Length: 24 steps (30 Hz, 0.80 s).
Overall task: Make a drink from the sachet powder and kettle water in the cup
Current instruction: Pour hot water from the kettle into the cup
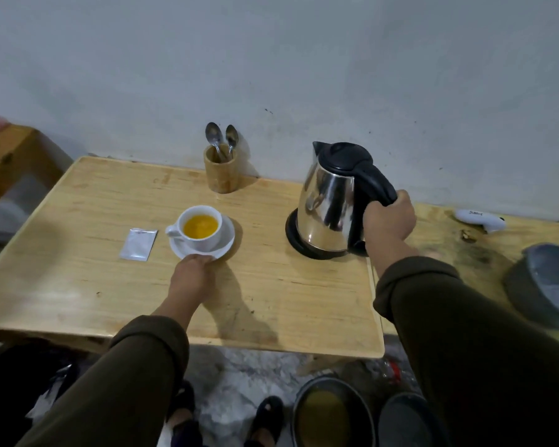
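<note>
A white cup [204, 240] holding orange-yellow liquid stands on a white saucer [226, 245] near the middle of the wooden table [110, 301]. My left hand [192, 274] grips the saucer's near rim. A silver sachet [138, 244] lies flat just left of the cup. The steel kettle [328, 204] with a black lid stands upright on its black base [292, 235] at the right. My right hand [389, 222] is closed around the kettle's black handle.
A wooden holder [221, 172] with two spoons stands at the back by the wall. A white object [480, 220] and a grey bowl [542, 285] are on the surface to the right. Buckets [333, 411] sit on the floor below the table's front edge.
</note>
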Motion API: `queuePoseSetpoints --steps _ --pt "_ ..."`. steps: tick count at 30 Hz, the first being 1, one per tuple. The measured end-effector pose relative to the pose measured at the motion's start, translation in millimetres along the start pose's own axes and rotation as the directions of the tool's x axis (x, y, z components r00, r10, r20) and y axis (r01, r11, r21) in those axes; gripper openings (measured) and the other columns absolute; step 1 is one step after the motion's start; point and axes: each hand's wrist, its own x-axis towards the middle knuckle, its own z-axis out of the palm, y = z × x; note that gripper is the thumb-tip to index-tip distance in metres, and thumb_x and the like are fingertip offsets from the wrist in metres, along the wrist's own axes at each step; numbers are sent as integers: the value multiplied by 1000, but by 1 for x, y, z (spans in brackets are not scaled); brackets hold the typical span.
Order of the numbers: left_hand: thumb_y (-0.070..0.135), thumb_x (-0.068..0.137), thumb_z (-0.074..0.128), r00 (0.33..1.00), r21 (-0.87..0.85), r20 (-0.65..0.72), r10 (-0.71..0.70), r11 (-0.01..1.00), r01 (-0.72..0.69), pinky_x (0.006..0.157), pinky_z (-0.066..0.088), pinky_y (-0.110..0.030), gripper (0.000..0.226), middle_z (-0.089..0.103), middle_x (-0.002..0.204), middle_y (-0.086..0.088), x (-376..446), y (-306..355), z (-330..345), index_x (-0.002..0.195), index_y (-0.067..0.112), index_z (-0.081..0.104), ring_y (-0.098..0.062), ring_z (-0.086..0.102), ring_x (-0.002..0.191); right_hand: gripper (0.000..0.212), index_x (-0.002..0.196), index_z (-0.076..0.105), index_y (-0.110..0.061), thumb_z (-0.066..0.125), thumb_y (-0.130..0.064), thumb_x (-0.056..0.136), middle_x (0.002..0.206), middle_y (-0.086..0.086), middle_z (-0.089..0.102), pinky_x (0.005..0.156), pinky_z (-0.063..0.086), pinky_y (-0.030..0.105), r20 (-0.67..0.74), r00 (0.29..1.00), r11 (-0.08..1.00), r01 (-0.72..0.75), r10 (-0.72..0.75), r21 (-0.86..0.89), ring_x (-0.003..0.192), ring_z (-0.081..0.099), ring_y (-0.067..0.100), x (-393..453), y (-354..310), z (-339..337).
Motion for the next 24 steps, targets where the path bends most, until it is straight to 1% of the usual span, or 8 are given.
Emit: queuePoseSetpoints --steps 3,6,10,12,14,18,22,24 --pt "21 96 44 1000 81 2 19 997 -19 101 43 -39 36 54 135 -12 0 3 1 129 21 58 -33 52 122 23 87 49 -17 46 3 76 90 3 56 74 53 31 -15 999 997 -50 51 63 81 57 24 0 6 2" --pt "21 96 44 1000 68 -11 8 998 -7 101 43 -40 35 54 135 -13 2 5 4 128 18 59 -34 52 122 26 86 48 -18 45 5 75 93 5 57 74 54 32 -14 996 990 -81 83 114 80 57 23 -2 10 5" --pt "21 96 44 1000 61 -12 -20 998 21 100 43 -40 36 53 136 -13 3 7 5 128 19 59 -34 52 122 26 84 46 -18 43 4 72 105 11 61 75 57 35 -6 994 983 -107 109 149 82 59 26 -2 11 10" --pt "21 95 44 1000 63 -11 -27 998 27 101 43 -40 36 52 137 -13 3 7 5 128 20 59 -33 51 123 25 84 46 -18 43 5 74 104 11 61 71 53 32 6 992 980 -122 123 158 81 58 26 -2 9 12" --pt "20 95 45 1000 78 -15 -24 997 25 102 42 -39 36 52 137 -13 4 7 6 128 19 60 -33 51 124 26 85 47 -18 42 6 75 103 9 61 72 51 30 12 989 973 -144 144 179 82 59 26 -4 8 16" --pt "19 95 45 999 72 -19 -50 996 51 101 43 -38 36 52 137 -12 5 7 5 128 19 60 -32 51 124 27 83 47 -17 43 8 72 100 9 61 76 57 35 10 993 979 -116 116 169 84 61 26 -9 13 21" --pt "19 94 47 999 89 -29 -39 995 42 101 44 -38 36 53 136 -13 5 7 6 127 18 59 -32 52 123 25 82 47 -15 45 9 74 94 8 58 76 57 35 16 995 983 -102 101 152 84 61 27 -12 17 21" --pt "20 93 48 999 67 -30 -44 997 46 102 43 -37 36 54 136 -13 4 6 6 127 16 60 -31 52 124 24 81 47 -16 48 7 76 92 6 58 77 59 40 28 995 987 -102 99 127 85 62 27 -12 18 21"
